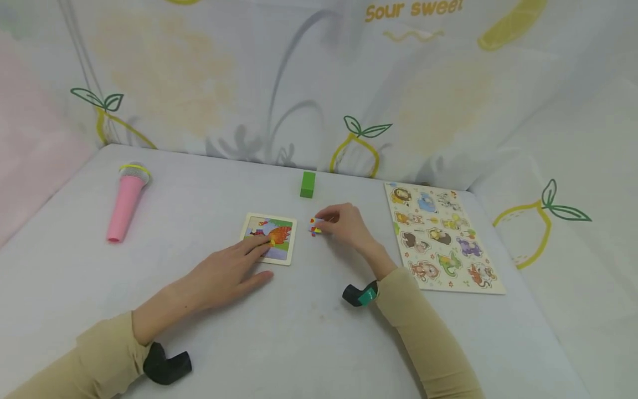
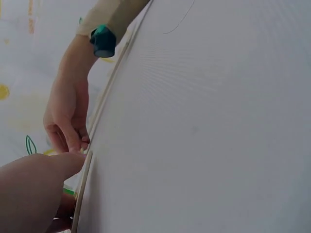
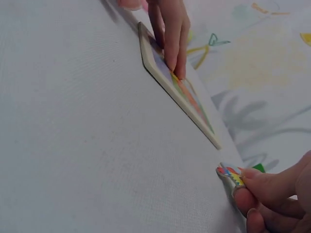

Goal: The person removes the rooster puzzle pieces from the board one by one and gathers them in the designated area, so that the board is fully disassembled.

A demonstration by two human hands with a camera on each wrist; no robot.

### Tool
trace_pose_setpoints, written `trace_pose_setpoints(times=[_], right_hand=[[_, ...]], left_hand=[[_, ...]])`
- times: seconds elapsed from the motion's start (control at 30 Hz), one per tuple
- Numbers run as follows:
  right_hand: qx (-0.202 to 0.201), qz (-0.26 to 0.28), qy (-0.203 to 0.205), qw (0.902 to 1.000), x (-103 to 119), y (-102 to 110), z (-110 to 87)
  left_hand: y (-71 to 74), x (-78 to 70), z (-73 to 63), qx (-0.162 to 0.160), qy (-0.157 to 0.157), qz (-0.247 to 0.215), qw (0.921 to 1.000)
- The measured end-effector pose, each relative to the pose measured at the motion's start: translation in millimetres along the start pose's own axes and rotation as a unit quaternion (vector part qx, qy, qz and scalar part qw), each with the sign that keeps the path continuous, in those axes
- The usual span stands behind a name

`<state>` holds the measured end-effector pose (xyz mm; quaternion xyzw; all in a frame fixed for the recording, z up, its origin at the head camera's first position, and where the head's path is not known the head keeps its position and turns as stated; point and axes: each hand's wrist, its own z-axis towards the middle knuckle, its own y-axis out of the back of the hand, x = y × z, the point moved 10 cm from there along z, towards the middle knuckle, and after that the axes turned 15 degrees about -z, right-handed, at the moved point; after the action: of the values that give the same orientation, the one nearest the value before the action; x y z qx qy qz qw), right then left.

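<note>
A small square jigsaw puzzle (image 1: 293,238) in a pale frame, its picture showing an orange-red patterned shape, lies flat on the white table. My left hand (image 1: 219,277) rests its fingertips on the picture, thumb apart on the near side. In the head view my right hand (image 1: 346,226) is just right of the frame and pinches a colourful puzzle piece (image 1: 315,226) between thumb and fingers. The right wrist view shows this puzzle piece (image 3: 232,175) in red, yellow and blue, apart from the frame. Part of the picture is hidden under the left fingers.
Behind the puzzle stands a green block (image 1: 307,184). On the left lies a pink toy microphone (image 1: 125,205). A larger animal puzzle board (image 1: 463,284) lies on the right. Printed white cloth (image 1: 299,83) hangs behind the table's far edge.
</note>
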<state>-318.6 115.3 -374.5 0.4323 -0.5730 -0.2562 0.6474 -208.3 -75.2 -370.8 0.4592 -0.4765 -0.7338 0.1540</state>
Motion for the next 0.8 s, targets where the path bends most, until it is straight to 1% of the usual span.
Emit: trace_pose_setpoints(times=[0.1,0.27,0.37,0.53,0.67,0.8], right_hand=[[0.010,0.001,0.002,0.9999,0,-2,0.2],[0.022,-0.006,0.016,0.9996,2,-6,0.7],[0.023,-0.018,0.024,0.9993,4,-7,1.2],[0.016,-0.039,0.036,0.9985,8,-6,1.4],[0.012,-0.049,0.036,0.9981,10,-6,1.0],[0.013,-0.060,0.040,0.9973,12,-6,0.4]], left_hand=[[-3.4,1.4,-0.6,0.018,-0.002,-0.001,0.9998],[-5.0,2.9,-0.7,0.024,0.000,-0.006,0.9997],[-5.1,1.6,-0.7,0.022,-0.003,-0.005,0.9997],[-3.4,-2.7,-0.1,0.009,-0.018,0.011,0.9997],[-2.2,-3.3,0.6,0.000,-0.020,0.012,0.9997],[1.1,-1.2,0.6,0.001,-0.020,0.007,0.9998]])
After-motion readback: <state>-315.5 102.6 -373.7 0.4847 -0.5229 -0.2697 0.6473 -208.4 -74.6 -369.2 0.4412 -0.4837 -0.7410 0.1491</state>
